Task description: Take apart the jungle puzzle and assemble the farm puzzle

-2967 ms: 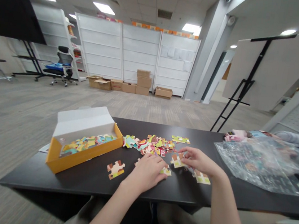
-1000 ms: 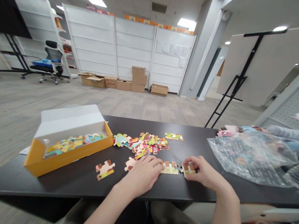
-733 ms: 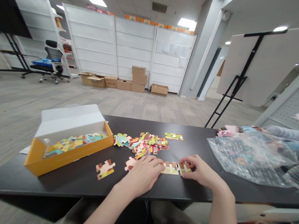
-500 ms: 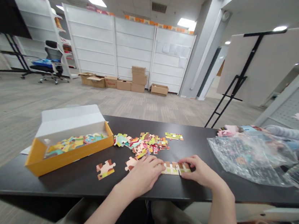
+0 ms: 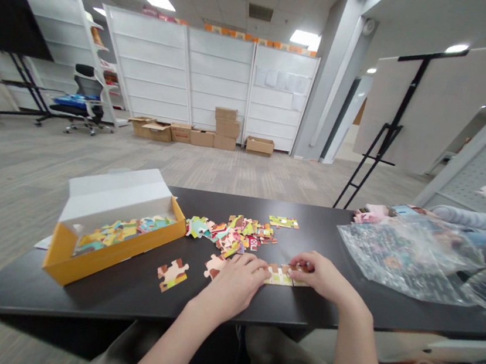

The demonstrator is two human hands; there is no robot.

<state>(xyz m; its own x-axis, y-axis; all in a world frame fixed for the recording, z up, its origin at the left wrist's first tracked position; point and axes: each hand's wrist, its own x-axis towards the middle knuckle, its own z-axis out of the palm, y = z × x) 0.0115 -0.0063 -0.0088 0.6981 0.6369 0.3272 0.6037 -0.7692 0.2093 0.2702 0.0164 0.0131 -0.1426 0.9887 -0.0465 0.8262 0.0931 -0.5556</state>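
My left hand (image 5: pixel 237 279) lies palm down on the desk (image 5: pixel 253 312), fingers extended and loosely together, their tips on the left end of a row of puzzle pieces (image 5: pixel 278 275) in brown, white and pale green. My right hand (image 5: pixel 319 273) is curled over the end piece (image 5: pixel 299 283), at the row's three o'clock end, fingertips touching it; I can't tell whether I'm pinching it or only pressing. That piece sits up against its neighbour.

Taking the row as the dial's centre, with twelve pointing away from me, a green piece (image 5: pixel 283 222) lies at twelve and a jumbled heap (image 5: pixel 241 232) of pieces at ten. At nine, a pink-and-brown piece (image 5: pixel 214 266) is just beside my left hand, another loose piece (image 5: pixel 172 274) farther out, then the open yellow box (image 5: pixel 118 256) with more pieces inside. A clear plastic bag (image 5: pixel 406 258) lies between two and three.
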